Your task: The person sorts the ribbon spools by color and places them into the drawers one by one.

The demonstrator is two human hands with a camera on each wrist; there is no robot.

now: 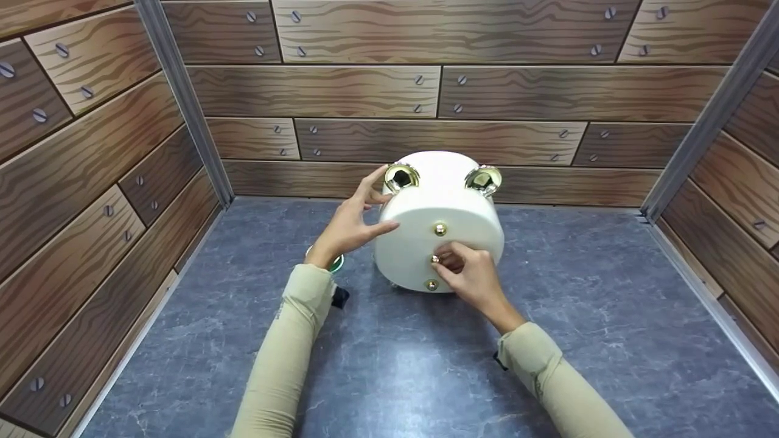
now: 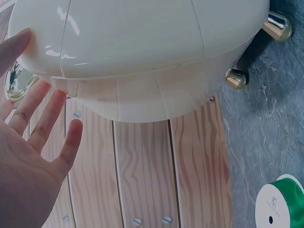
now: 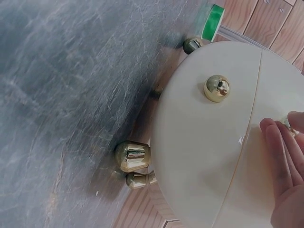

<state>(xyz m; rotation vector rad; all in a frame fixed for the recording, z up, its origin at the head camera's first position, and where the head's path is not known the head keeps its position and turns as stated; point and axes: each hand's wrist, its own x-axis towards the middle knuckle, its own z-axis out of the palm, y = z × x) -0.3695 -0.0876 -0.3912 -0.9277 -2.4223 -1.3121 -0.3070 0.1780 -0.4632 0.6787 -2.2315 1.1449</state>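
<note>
A glossy white rounded box [image 1: 441, 194] with drawer seams stands on short gold feet [image 2: 278, 27]. Two gold ear-like ornaments [image 1: 485, 180] sit on its top. Down its front run an upper knob [image 1: 440, 229], a middle knob [image 1: 435, 260] and a lower knob [image 3: 217, 88], all round and gold. My right hand [image 1: 471, 274] pinches the middle knob between thumb and fingers, which partly cover it. Beside the box's upper left, by the left ear, my left hand [image 1: 353, 222] has its fingers spread; the thumb and fingertips are at the box's surface.
A spool of green ribbon [image 2: 273, 209] lies on the grey marbled floor [image 1: 389, 371] left of the box, mostly behind my left wrist in the head view. Wood-plank-patterned panels [image 1: 365, 91] enclose the back and both sides.
</note>
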